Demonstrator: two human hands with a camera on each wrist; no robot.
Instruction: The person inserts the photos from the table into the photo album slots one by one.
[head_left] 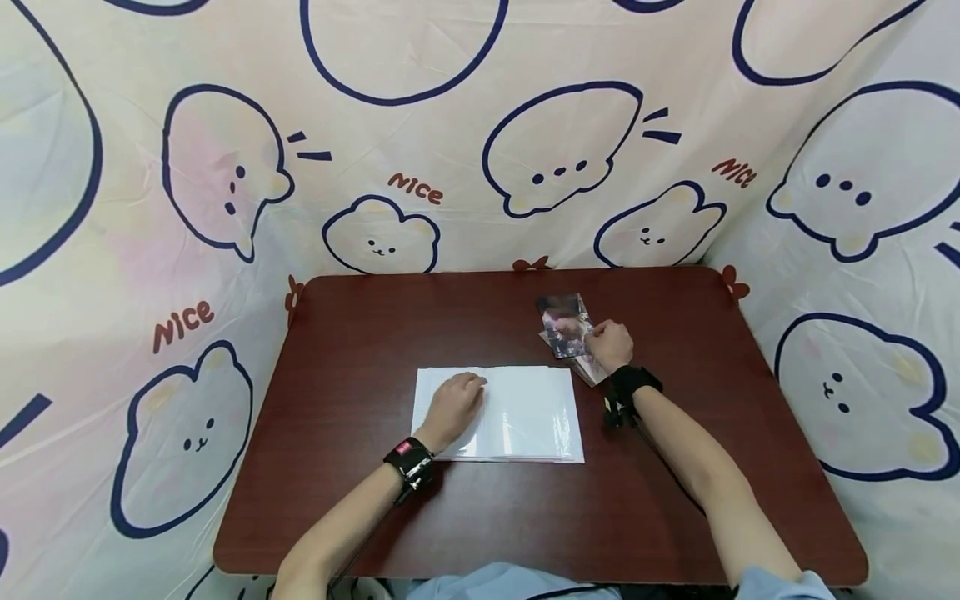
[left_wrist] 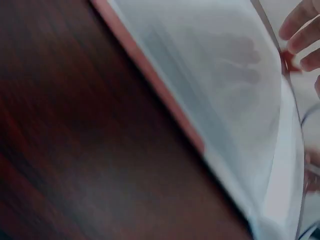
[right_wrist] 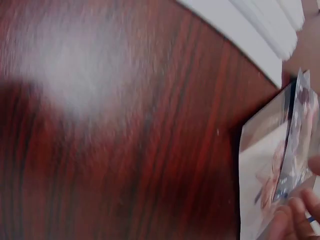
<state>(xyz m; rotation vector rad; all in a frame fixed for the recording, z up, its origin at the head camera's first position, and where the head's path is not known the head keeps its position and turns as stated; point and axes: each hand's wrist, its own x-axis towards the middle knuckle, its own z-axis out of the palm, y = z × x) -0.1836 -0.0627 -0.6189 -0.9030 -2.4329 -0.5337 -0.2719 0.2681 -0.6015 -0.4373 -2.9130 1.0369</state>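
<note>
An album with white pages in glossy clear sleeves (head_left: 528, 417) lies spread on the table. Over its left page is my left hand (head_left: 453, 408), its fingers loosely bent near the centre fold and holding nothing; its fingers (left_wrist: 302, 37) show above the page in the left wrist view. To the album's upper right, my right hand (head_left: 612, 345) pinches the edge of a dark printed photo (head_left: 564, 321). More photos (head_left: 588, 367) lie beneath it, partly hidden. In the right wrist view the top photo (right_wrist: 299, 135) stands tilted up from a paler one (right_wrist: 265, 165).
The brown wooden table (head_left: 360, 333) has rounded corners and a glossy surface. Behind and beside it hangs a pale cloth (head_left: 465, 150) printed with cartoon bear outlines. A black strap with a small camera (head_left: 632, 387) and a trailing cable sits on each wrist.
</note>
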